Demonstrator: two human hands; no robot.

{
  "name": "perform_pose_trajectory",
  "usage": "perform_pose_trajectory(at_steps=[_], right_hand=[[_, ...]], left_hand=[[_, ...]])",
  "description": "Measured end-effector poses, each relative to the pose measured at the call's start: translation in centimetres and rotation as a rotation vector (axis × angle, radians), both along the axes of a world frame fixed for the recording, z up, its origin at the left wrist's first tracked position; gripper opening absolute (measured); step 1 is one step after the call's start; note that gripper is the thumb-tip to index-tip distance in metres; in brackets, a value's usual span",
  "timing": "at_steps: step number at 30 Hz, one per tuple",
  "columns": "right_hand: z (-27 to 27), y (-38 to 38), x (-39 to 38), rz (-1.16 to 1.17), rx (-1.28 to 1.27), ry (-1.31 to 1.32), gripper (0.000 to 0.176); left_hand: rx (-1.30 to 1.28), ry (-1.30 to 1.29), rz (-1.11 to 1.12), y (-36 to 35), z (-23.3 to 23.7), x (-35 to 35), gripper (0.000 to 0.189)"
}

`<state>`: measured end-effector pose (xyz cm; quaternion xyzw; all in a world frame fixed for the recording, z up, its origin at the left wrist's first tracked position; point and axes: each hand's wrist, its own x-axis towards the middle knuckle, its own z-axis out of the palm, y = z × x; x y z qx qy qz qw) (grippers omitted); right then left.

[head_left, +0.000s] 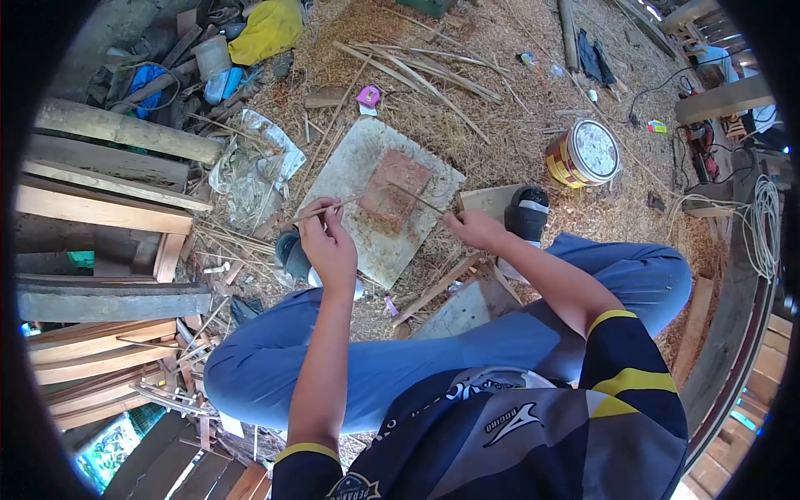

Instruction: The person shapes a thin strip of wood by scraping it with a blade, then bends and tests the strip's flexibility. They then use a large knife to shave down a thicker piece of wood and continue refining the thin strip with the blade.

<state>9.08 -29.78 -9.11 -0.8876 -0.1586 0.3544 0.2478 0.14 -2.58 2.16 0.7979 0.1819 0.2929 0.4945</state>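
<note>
My left hand pinches a thin wooden stick between thumb and fingers, and its far end points right over the board. My right hand is closed on a thin dark stick that slants up and left. The tips of the two sticks come close together above a reddish-brown square block. That block lies on a pale, worn square board on the ground between my feet. Brown dust or shavings lie on the block and board near it.
A paint bucket with a spattered lid stands to the right. Long wood strips and a pink tape measure lie beyond the board. Stacked planks line the left; a coiled cable hangs at the right. Shavings cover the floor.
</note>
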Motion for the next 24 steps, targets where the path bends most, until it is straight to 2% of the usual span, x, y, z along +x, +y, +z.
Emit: perform_pose_trajectory(at_steps=[2, 8, 11, 14, 17, 20, 24], right_hand=[[0.4, -0.5, -0.1, -0.024, -0.014, 0.012, 0.064], [4.9, 2.5, -1.6, 0.120, 0.193, 0.004, 0.067], [-0.5, 0.4, -0.9, 0.011, 0.046, 0.021, 0.064], [-0.5, -1.1, 0.1, -0.012, -0.047, 0.078, 0.062], [2.9, 1.6, -1.5, -0.003, 0.142, 0.006, 0.063], [6.5, 3.0, -2.2, 0.090, 0.205, 0.054, 0.065], [1.6, 0.5, -0.5, -0.006, 0.053, 0.090, 0.066]], left_hand=[[0.031, 0.004, -0.010, 0.1, -0.3, -0.1, 0.005], [-0.014, 0.025, 0.005, 0.0, 0.0, -0.2, 0.005], [0.004, 0.002, -0.005, 0.2, -0.6, -0.2, 0.005], [-0.002, 0.011, -0.006, -0.1, -0.1, -0.1, 0.006], [-0.004, 0.020, -0.002, -0.1, -0.4, -0.2, 0.006], [-0.023, 0.002, 0.007, 0.1, -0.5, -0.4, 0.006], [0.012, 0.001, -0.007, 0.3, -0.7, -0.4, 0.005]])
